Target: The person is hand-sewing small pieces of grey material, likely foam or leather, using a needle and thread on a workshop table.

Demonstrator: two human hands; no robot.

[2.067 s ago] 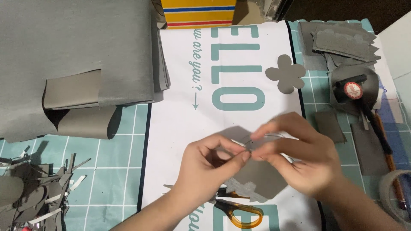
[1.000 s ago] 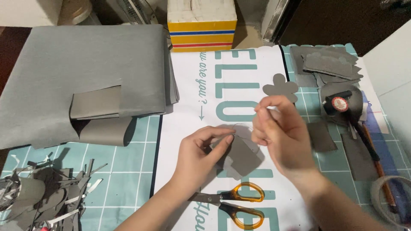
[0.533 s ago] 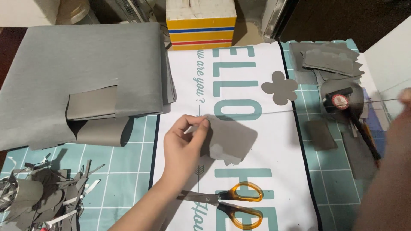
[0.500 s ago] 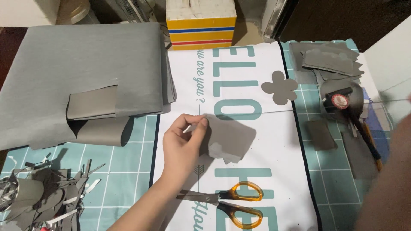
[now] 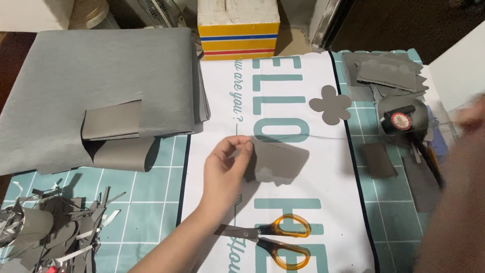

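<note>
The left hand (image 5: 226, 164) is in the middle of the scene, over the white banner (image 5: 283, 116) with teal letters. Its thumb and fingers are pinched on the left edge of a grey paper piece (image 5: 278, 161), which has a scalloped near edge. The piece is a little above the banner and throws a shadow on it. A thin thread (image 5: 303, 136) runs from the fingertips to the right, across the banner, toward the right hand (image 5: 470, 119). This hand is far at the right edge, well apart from the left one, and it is very blurred, so I cannot tell if it is closed on the thread or not.

Near the person, below the left hand, the orange-handled scissors (image 5: 273, 240) lie on the banner. A grey flower cut-out (image 5: 330, 104) lies at the right border of the banner, farther away. To the right of it, on the teal cutting mat (image 5: 151, 187), there are a black tape dispenser (image 5: 401, 119) and some grey paper pieces (image 5: 386, 71). At the left lies a big stack of grey sheets (image 5: 101, 76) with a flap cut and curled down. In the near left corner is a heap of grey scraps (image 5: 45, 230). A yellow box (image 5: 237, 28) with stripes stands at the far side
</note>
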